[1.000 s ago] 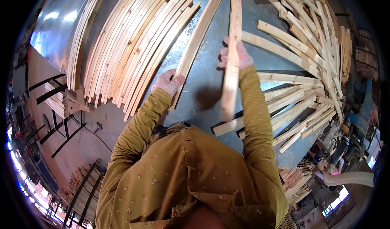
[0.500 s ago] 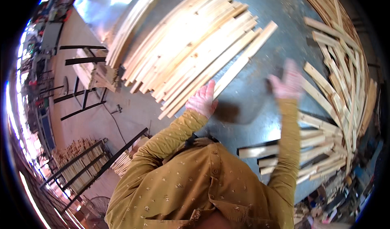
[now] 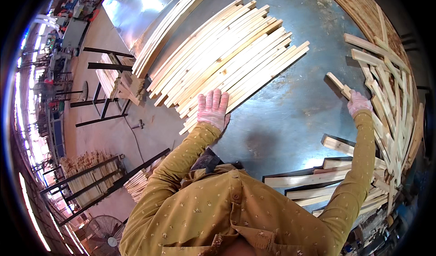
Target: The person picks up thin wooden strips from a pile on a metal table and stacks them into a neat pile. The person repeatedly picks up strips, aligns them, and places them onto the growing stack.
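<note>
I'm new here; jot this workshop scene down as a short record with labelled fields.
Left hand: laid flat on the near part of a row of wooden strips
Right hand: fingers around one loose strip
Surface: bluish metal table
Right side: jumbled strips
Floor, lower left: round fan

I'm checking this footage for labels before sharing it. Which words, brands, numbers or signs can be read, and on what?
None can be read.
Wooden strips and tabletop: no lettering visible.
Fan's pale hub and machines at far left: too small or blurred to tell.
</note>
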The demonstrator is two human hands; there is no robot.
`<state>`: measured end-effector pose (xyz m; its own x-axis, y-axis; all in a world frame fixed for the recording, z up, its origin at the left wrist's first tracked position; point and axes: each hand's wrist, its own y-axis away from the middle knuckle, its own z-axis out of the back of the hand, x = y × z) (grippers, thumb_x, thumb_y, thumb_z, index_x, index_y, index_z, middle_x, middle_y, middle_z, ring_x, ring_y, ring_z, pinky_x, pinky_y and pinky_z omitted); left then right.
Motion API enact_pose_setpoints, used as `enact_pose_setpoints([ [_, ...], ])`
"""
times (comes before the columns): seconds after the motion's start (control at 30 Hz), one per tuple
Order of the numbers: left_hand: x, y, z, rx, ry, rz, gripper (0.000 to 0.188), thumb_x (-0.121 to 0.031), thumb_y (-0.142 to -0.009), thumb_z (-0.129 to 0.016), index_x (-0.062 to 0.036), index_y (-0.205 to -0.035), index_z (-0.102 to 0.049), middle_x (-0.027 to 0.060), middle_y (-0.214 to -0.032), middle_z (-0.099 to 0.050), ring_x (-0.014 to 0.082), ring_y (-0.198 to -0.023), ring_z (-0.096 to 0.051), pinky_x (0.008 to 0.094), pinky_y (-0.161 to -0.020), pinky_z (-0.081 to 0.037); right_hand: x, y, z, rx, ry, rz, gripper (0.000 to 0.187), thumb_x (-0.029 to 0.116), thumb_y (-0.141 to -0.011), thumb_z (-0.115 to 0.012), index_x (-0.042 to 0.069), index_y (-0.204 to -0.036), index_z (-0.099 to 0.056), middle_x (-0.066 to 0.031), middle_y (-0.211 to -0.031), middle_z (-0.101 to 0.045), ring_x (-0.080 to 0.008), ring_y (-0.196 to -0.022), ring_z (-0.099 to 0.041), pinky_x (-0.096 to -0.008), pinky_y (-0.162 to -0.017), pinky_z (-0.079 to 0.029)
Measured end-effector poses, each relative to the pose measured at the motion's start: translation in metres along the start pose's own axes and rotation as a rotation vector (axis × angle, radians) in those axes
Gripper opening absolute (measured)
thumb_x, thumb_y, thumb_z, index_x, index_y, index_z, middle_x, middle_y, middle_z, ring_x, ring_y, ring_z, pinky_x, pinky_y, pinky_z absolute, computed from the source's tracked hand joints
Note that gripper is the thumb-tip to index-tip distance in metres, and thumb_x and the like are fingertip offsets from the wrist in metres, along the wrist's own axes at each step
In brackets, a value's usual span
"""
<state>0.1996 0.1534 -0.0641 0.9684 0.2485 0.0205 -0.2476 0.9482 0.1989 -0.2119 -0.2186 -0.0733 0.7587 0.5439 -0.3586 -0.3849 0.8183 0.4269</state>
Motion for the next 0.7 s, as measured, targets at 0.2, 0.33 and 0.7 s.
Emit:
enact_pose_setpoints([
  [0.2, -0.070, -0.009, 0.049, -0.008, 0.565, -0.102, 0.091, -0.060, -0.085, -0.060, -0.0029, -0.149, -0.029, 0.0262, -0.148, -0.037, 0.0433, -0.134, -0.040, 0.0489, -0.112, -0.032, 0.036, 0.084, 0.105, -0.275, -0.673, -0.007, 0.035, 0.044, -0.091, -0.058, 0.015, -0.112, -0.059, -0.0205, -0.087, -0.067, -0.0409, -0.086, -0.066, -0.0505, -0.073, -0.051],
  [0.33, -0.161, -0.036, 0.030, 0.341, 1.174, -0.212, 0.126, -0.072, -0.068, -0.073, -0.0024, -0.154, -0.015, 0.0247, -0.154, -0.030, 0.0351, -0.140, -0.037, 0.0427, -0.113, -0.033, 0.092, 0.102, 0.157, -0.596, -0.911, 0.188, 0.033, 0.032, -0.091, -0.066, 0.011, -0.117, -0.062, -0.0150, -0.086, -0.066, -0.0265, -0.078, -0.065, -0.0358, -0.074, -0.051],
  [0.7, -0.210, -0.119, 0.098, -0.375, 1.002, -0.229, 0.135, -0.069, -0.059, -0.079, 0.0046, -0.150, -0.013, 0.0300, -0.152, -0.025, 0.0417, -0.142, -0.023, 0.0483, -0.116, -0.023, 0.043, 0.145, 0.237, -1.355, -2.010, 0.654, 0.046, 0.043, -0.097, -0.059, 0.004, -0.120, -0.052, -0.0117, -0.094, -0.062, -0.0240, -0.073, -0.062, -0.0374, -0.066, -0.054],
])
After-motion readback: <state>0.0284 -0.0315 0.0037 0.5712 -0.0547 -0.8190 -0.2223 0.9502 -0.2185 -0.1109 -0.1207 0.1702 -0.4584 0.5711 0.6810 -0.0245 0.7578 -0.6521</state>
